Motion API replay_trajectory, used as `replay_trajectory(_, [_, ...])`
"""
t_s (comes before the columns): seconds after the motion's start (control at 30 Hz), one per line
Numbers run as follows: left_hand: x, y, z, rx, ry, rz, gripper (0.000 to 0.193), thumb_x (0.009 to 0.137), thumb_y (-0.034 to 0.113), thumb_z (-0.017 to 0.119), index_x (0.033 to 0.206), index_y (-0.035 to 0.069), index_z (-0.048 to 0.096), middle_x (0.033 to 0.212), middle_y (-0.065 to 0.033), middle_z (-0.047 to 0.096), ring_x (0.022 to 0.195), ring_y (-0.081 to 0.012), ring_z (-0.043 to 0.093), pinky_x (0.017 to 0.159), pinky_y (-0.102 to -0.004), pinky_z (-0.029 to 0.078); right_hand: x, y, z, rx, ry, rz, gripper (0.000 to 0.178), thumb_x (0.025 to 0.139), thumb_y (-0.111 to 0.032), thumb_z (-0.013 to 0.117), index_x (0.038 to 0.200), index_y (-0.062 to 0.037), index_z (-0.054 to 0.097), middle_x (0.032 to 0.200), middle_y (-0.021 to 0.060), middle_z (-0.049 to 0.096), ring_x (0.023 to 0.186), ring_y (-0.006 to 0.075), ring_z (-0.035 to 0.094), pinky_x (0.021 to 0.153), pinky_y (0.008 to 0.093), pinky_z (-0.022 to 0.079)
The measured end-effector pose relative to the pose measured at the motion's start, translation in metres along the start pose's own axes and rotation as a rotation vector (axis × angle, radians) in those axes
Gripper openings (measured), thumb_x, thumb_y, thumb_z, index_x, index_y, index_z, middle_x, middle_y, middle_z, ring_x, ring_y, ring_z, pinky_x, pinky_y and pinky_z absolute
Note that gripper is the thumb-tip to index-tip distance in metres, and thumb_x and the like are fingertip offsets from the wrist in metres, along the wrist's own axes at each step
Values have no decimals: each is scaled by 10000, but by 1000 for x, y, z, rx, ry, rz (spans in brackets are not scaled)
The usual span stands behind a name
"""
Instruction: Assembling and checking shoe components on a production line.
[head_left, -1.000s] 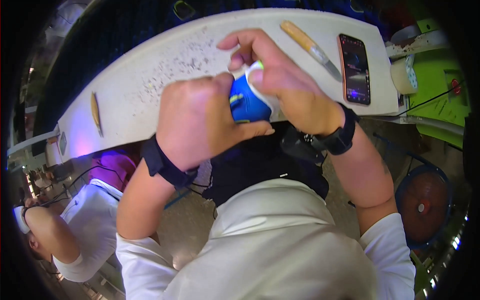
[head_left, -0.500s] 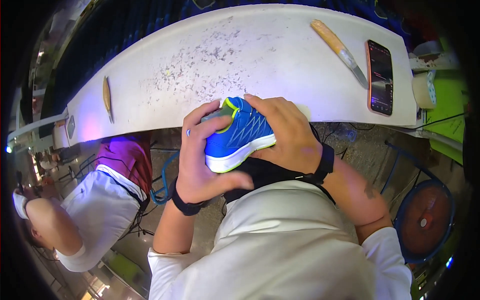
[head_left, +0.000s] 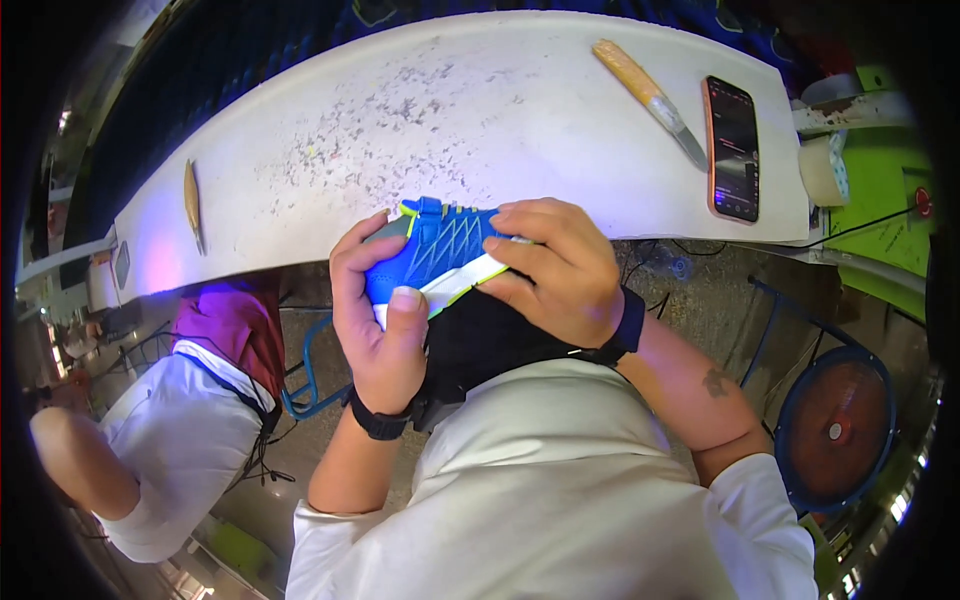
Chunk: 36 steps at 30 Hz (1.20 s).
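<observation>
Between my two hands is a blue sneaker [head_left: 437, 252] with yellow-green trim and a white sole, tilted on its side at the table's near edge. My left hand [head_left: 372, 320] grips the heel end, its thumb pressed on the white sole and its fingers over the collar. At the toe end, my right hand [head_left: 560, 268] wraps round the front, fingertips on the upper and thumb under the sole. The toe is mostly hidden by that hand.
Dark scraps [head_left: 390, 140] litter the white table [head_left: 510, 130]. A wooden-handled knife [head_left: 650, 100], a phone [head_left: 733, 150] and a tape roll [head_left: 824, 170] are at the right; a slim pointed tool [head_left: 193, 205] lies left. A person [head_left: 190, 420] sits at left; a round fan [head_left: 836, 430] stands right.
The sneaker has turned and shifted left. My right hand has slid to the toe and closed round it; my left thumb has come up onto the sole.
</observation>
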<state>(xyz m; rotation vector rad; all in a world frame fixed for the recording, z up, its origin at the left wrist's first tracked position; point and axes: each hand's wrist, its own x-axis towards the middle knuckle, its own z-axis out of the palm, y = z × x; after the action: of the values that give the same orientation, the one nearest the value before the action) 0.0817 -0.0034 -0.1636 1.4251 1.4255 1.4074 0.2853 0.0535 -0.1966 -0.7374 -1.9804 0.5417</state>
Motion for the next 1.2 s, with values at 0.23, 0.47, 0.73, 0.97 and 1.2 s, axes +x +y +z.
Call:
replay_trajectory(0.23, [4, 5, 2, 65, -11, -8, 323, 930, 220, 627, 1177, 20, 566, 1380, -213, 497, 1250, -275, 514, 1096, -414, 372, 13, -10, -3, 342, -142, 306, 349, 696, -48, 835, 887, -44, 543, 1284, 172, 492, 1282, 354, 501, 1024, 435, 449])
replay_trajectory(0.47, [3, -3, -3, -3, -15, -77, 322, 916, 202, 639, 1172, 25, 558, 1381, -209, 498, 1265, -273, 503, 1111, -415, 352, 7, 1, 0, 349, -184, 165, 371, 705, -39, 830, 804, -83, 475, 1183, 148, 477, 1258, 383, 486, 1003, 449, 437])
replay_trajectory(0.73, [3, 1, -11, 98, -137, 62, 400, 902, 292, 688, 1167, 26, 551, 1382, -222, 475, 1235, -276, 510, 1084, -408, 373, 16, -7, -10, 356, -147, 352, 376, 650, -74, 879, 891, -64, 590, 1079, 120, 533, 1050, 297, 593, 912, 366, 488])
replay_trajectory(0.97, [6, 6, 5, 91, 31, 26, 373, 885, 267, 682, 1140, 22, 564, 1360, -240, 498, 1220, -281, 516, 1065, -411, 385, 12, -15, -3, 131, -14, 203, 392, 628, -43, 862, 920, -65, 601, 1212, 131, 555, 1084, 313, 584, 896, 399, 507])
replay_trajectory(1.2, [8, 3, 5, 84, 29, 24, 366, 887, 257, 679, 1137, 18, 557, 1365, -240, 497, 1221, -278, 519, 1074, -415, 381, 16, -7, 8, 285, -24, 234, 362, 621, -64, 852, 797, -107, 538, 1205, 115, 574, 1117, 336, 572, 988, 420, 431])
